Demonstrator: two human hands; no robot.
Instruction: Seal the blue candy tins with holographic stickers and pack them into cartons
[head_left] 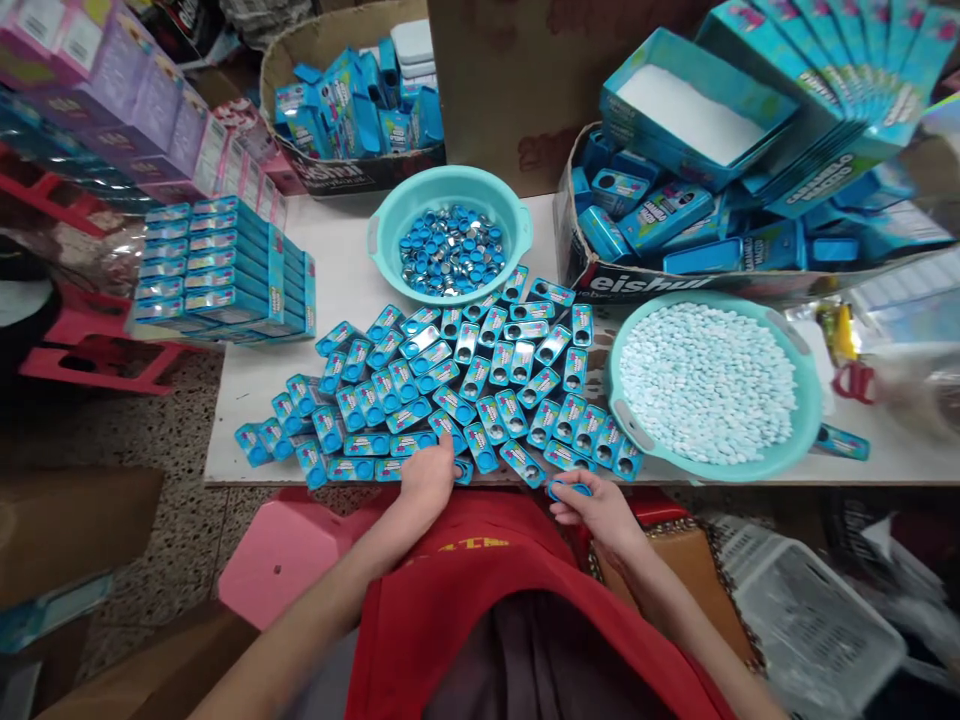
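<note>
At a crowded packing table (pixel 337 215), seen from the worker's own head camera, two bare hands meet the near edge of a spread of small blue tins (pixel 481 448). The right hand (pixel 600 510) pinches a blue piece (pixel 570 490) between thumb and fingers just off the table's edge, its long axis running roughly left to right; whether it is a whole tin or only a part is unclear. Directly beyond those fingertips lies a tin (pixel 568 457) pointing nearly the same way, with the right hand plainly the nearer. A slanted tin (pixel 523 464) lies between the hands, its lower end angled toward the right one. The left hand (pixel 427 475) rests against the front of the spread, thumb raised at the tins; whether its curled fingers grip anything cannot be told. A basin of round blue and silver caps (pixel 450 180) sits beyond the tins, while a basin of pale sweets (pixel 810 400) stands to their right.
</note>
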